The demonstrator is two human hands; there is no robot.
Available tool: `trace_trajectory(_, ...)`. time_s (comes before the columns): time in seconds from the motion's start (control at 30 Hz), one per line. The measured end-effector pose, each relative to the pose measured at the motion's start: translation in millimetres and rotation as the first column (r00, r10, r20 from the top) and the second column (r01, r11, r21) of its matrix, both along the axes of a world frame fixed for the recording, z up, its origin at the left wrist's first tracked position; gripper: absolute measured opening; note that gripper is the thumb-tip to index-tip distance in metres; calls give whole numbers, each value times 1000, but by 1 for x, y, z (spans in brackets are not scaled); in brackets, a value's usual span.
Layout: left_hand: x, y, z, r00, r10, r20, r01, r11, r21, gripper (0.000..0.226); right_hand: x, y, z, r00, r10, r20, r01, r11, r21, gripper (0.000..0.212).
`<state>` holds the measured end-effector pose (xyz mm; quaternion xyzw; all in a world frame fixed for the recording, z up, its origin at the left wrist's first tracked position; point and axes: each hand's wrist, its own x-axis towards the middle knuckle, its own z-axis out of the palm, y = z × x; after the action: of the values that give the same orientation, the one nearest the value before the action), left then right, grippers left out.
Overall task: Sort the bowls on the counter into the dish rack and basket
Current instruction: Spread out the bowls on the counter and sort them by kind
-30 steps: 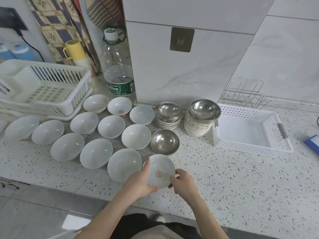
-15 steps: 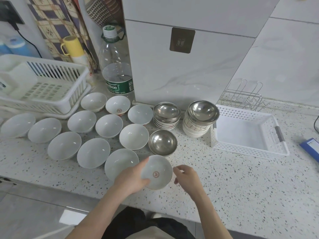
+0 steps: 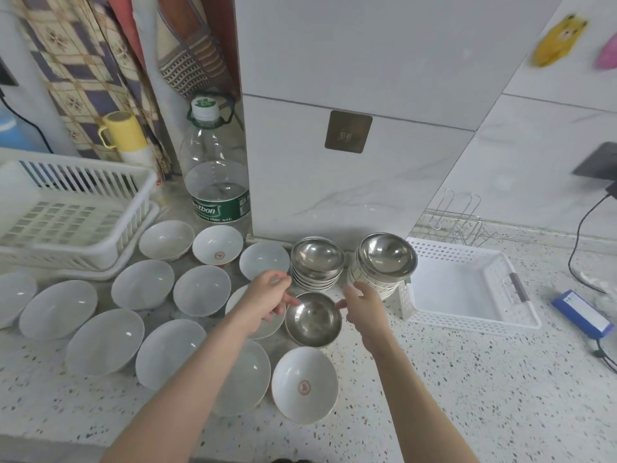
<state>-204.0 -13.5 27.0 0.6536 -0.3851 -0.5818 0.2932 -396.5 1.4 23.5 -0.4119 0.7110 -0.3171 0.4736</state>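
The lone steel bowl (image 3: 313, 319) is being flanked by both hands on the speckled counter (image 3: 467, 379). At its left rim the fingertips of the left hand (image 3: 267, 304) are being brought to the metal, the fingers loosely bent; whether the rim is actually being pinched cannot be told. At its right rim the right hand (image 3: 365, 310) is being held with fingers relaxed and slightly spread, the fingertips just beside the rim, nothing being gripped.

Directly in front of the steel bowl, toward the person, a white bowl with a red emblem (image 3: 304, 385) is being left standing upright on the counter. Behind the steel bowl two stacks are being kept against the wall: a stack of steel bowls (image 3: 317, 262) and, right of it, a stack of white bowls topped by a steel one (image 3: 385, 257). To the left of the steel bowl, white bowls (image 3: 143, 284) are being spread out in rows. Far left of it the white dish rack (image 3: 73, 215) is being shown with nothing in it, and to its right the white perforated basket (image 3: 467, 285) likewise. A large water bottle (image 3: 217, 175) is being seen behind the rows.
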Motion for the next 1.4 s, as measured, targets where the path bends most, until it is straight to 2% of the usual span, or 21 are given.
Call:
trace_trajectory(0.1, 1, -17, 0, 999, 3, -33, -4, 1000, -12, 18, 12, -18, 2, 996, -74, 39, 73, 997, 25, 43)
trace_trajectory(0.33, 15, -32, -8, 995, -48, -86, 50, 998, 24, 12, 34, -50, -4, 991, -102, -90, 108, 992, 62, 51)
trace_trajectory(0.5, 23, -43, -19, 996, -25, -85, 28, 999, 37, 10, 38, -56, -8, 983, -146, -114, 145, 989, -19, 46)
trace_trajectory(0.57, 21, -48, -26, 998, -17, -62, 20, 999, 36, 10, 38, -53, -3, 984, -169, -55, 166, 984, -62, 37)
trace_trajectory(0.67, 14, -58, -36, 999, -35, 12, 34, 999, 31, 12, 36, -40, 7, 973, -229, 36, 232, 966, -110, 38)
trace_trajectory(0.83, -3, -81, -44, 939, -216, 267, 230, 973, -20, 34, 30, -4, 18, 941, -311, 135, 327, 938, -117, 40)
trace_trajectory(0.97, -13, -93, -46, 875, -262, 407, 319, 945, -77, 24, 22, 23, 14, 946, -301, 123, 312, 947, -80, 41)
trace_trajectory(1.03, -14, -94, -47, 854, -271, 444, 348, 932, -102, 32, 18, 34, 10, 958, -273, 93, 279, 958, -64, 43)
trace_trajectory(1.1, -16, -95, -47, 850, -275, 449, 355, 929, -104, 43, 15, 43, 5, 962, -264, 74, 268, 962, -54, 45)
trace_trajectory(1.2, -18, -96, -46, 858, -258, 444, 329, 940, -90, 45, 13, 53, 0, 955, -286, 76, 289, 957, -34, 44)
trace_trajectory(1.4, -20, -94, -42, 947, -193, 258, 227, 968, -109, 51, 8, 64, -7, 929, -365, 63, 367, 930, -24, 44)
